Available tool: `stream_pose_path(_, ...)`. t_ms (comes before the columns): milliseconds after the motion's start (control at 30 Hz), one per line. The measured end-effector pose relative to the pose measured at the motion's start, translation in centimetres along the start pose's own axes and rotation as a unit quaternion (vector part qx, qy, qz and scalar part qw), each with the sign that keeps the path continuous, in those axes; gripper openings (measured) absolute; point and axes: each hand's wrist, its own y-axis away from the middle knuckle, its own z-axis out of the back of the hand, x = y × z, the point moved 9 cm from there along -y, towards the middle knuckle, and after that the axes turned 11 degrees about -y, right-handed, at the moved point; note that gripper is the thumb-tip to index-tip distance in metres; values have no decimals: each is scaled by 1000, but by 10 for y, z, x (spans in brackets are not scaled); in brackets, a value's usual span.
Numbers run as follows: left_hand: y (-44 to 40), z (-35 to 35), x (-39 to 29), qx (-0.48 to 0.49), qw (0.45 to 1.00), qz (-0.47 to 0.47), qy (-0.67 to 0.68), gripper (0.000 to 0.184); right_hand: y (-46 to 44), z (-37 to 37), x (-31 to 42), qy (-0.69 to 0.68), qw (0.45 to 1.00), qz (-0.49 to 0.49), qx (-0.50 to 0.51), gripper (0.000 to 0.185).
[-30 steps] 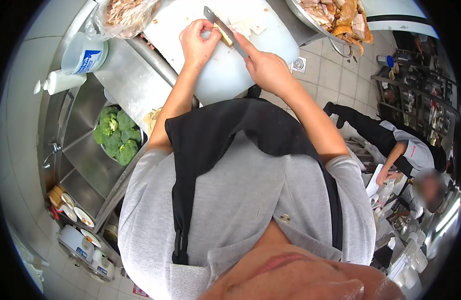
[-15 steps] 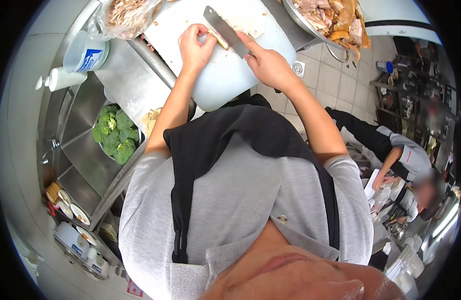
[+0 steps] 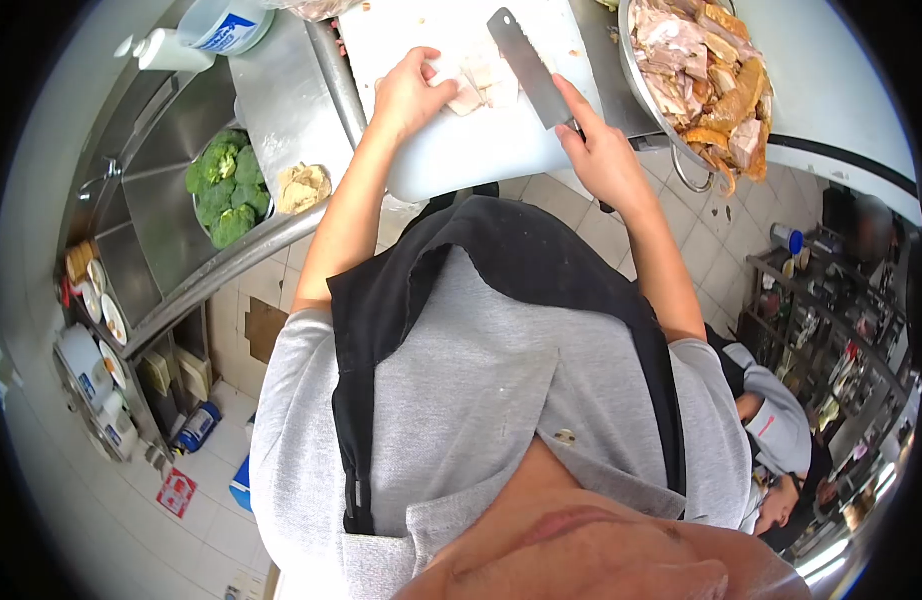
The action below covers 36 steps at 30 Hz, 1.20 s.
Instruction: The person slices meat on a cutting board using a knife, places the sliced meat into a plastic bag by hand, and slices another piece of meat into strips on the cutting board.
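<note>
My right hand (image 3: 606, 150) is wrapped round the handle of a cleaver (image 3: 531, 68). Its broad blade points away from me over the white cutting board (image 3: 461, 160). Pale slices of meat (image 3: 471, 90) lie in a loose group left of the blade. At their left edge is my left hand (image 3: 409, 95), thumb and fingers apart, the thumb close against the slices. Whether it presses on them is hard to see. The blade is apart from the left hand.
A metal bowl of cut meat (image 3: 716, 85) stands at the right. Left are a sink (image 3: 171, 215), a bowl of broccoli (image 3: 226, 190), a pale yellowish lump (image 3: 303, 188), a plastic tub (image 3: 221, 28) and a white pump bottle (image 3: 171, 52). Another person (image 3: 781, 430) is at the lower right.
The cleaver has moved right, away from my left hand. My left fingers have spread from a pinch on a small piece, and flat slices now show beside them. The view has shifted.
</note>
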Motion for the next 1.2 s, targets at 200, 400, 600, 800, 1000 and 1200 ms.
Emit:
stream_pose_path(200,-18,18,20,-49,998,24,-40,63,-1,-8,5,15,998,27,52,68)
stream_pose_path(400,12,18,-10,-58,967,-74,-235,75,-15,-31,16,79,992,63,81,69)
stream_pose_path(600,18,25,-8,-89,975,-70,-191,63,-23,-46,31,102,987,87,83,70)
stream_pose_path(800,6,22,-1,-93,980,-72,-158,45,-24,-57,33,161,979,81,97,71)
stream_pose_path(1000,0,21,4,-92,981,-88,-143,42,-21,-56,45,180,976,77,93,72)
stream_pose_path(1200,-1,23,4,-85,982,-86,-142,42,-38,-73,46,192,975,83,77,74)
